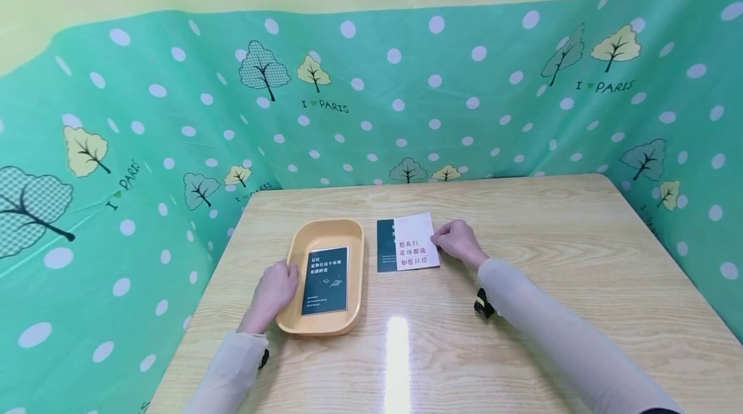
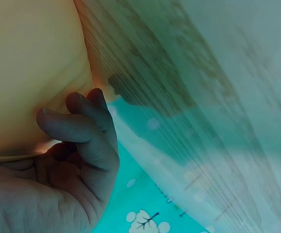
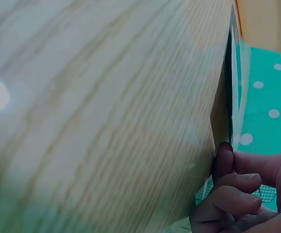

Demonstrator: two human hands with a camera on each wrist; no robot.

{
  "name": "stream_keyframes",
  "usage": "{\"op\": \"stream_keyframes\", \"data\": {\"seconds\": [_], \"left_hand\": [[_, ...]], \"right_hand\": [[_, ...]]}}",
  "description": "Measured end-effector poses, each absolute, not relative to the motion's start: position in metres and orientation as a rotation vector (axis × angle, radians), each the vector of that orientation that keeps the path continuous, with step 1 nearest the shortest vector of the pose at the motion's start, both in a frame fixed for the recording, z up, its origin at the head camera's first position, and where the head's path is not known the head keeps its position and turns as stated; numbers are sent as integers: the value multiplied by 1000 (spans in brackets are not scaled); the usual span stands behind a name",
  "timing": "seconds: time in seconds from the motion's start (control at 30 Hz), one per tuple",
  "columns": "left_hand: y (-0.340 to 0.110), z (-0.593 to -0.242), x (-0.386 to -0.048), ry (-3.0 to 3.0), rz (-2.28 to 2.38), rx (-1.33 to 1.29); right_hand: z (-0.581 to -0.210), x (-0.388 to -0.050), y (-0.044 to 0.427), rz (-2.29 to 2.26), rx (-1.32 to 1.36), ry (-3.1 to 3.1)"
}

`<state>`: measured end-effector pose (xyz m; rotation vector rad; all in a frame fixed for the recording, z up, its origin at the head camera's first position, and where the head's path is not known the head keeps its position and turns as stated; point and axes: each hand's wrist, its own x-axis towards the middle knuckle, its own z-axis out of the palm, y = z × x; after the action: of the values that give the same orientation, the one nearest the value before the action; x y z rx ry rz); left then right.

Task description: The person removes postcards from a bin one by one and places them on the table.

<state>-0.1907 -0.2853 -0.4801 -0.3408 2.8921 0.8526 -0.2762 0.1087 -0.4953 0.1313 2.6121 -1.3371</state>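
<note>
My left hand (image 1: 276, 291) grips the left rim of a light-orange plastic tray (image 1: 355, 311). In the left wrist view its fingers (image 2: 72, 127) curl against the tray's outer wall (image 2: 28, 87). Inside the tray lies a dark green card (image 1: 325, 282) with white writing and a small planet drawing. To the tray's right, my right hand (image 1: 460, 243) pinches the right edge of a white card (image 1: 415, 240) with reddish writing. That card overlaps another dark green card (image 1: 386, 246), hiding its right part. The right wrist view shows the pinched card (image 3: 235, 87) nearly edge-on, between thumb and finger.
Everything rests on a light wood-grain table (image 1: 534, 220). Green dotted cloth (image 1: 435, 111) with tree prints hangs behind the table and along both sides. A bright light reflection shows on the tabletop below the cards.
</note>
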Motion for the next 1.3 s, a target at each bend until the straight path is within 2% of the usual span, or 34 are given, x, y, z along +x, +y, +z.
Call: {"op": "stream_keyframes", "data": {"seconds": [1.3], "left_hand": [[-287, -483, -194, 2886, 849, -351]], "right_hand": [[-496, -280, 107, -1245, 112, 2625]]}}
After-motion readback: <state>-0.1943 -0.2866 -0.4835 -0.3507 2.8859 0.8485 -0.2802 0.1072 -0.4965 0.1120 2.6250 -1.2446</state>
